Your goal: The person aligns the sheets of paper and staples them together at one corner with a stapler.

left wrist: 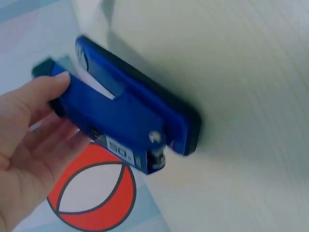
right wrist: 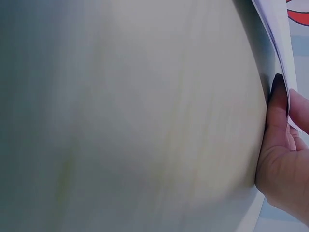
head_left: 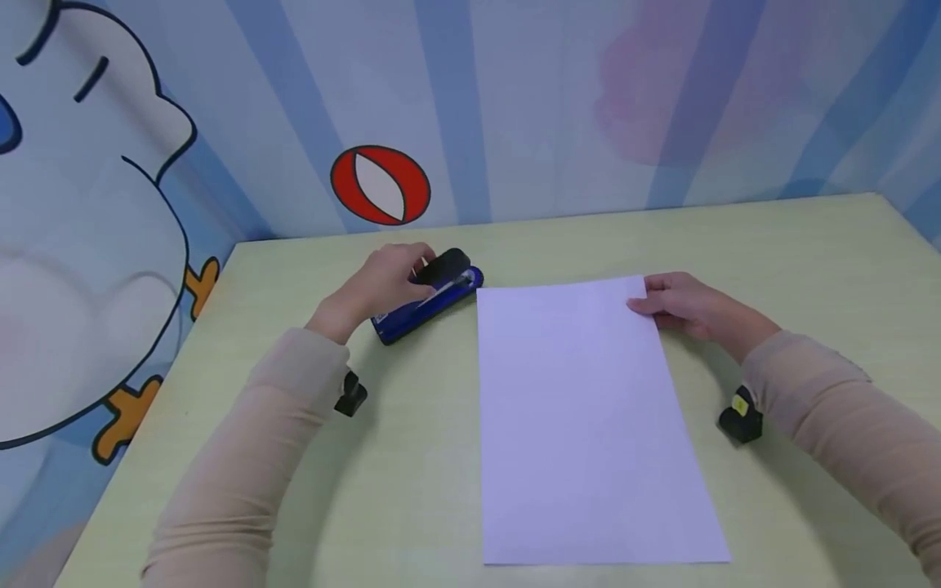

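Note:
A blue stapler (head_left: pixel 422 317) with a black end sits near the back of the table, left of the white paper (head_left: pixel 581 425). My left hand (head_left: pixel 384 282) grips its upper arm between thumb and fingers. In the left wrist view the stapler (left wrist: pixel 120 108) has its arm apart from its base at one end, with a "50" label on the side. The paper lies lengthwise before me, and my right hand (head_left: pixel 684 306) pinches its far right corner, thumb on top. Seen from the right wrist, the paper (right wrist: pixel 276 29) edge lifts off the table beside the fingers.
The pale wooden table (head_left: pixel 397 490) meets a blue striped wall (head_left: pixel 522 106) at its back edge. A red and white ball (head_left: pixel 380 185) and a large white cartoon figure (head_left: pixel 81 269) are printed on the wall. Black devices hang under both wrists.

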`<action>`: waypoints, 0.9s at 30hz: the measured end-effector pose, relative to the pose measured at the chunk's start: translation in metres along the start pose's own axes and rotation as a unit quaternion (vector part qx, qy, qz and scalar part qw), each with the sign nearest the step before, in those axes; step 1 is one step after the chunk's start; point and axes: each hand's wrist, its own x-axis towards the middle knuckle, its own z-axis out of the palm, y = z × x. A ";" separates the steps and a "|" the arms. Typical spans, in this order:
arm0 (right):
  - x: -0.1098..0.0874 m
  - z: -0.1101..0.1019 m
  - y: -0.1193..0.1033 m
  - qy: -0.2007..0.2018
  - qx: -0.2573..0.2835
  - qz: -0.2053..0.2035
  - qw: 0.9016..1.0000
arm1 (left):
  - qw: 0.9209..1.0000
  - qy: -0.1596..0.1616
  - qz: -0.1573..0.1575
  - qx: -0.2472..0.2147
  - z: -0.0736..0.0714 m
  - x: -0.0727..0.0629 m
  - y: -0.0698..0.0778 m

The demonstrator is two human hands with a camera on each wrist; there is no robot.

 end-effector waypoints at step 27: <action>-0.002 -0.002 -0.008 0.015 -0.015 0.047 0.999 | 0.973 0.092 -0.212 -0.006 0.006 -0.039 -0.010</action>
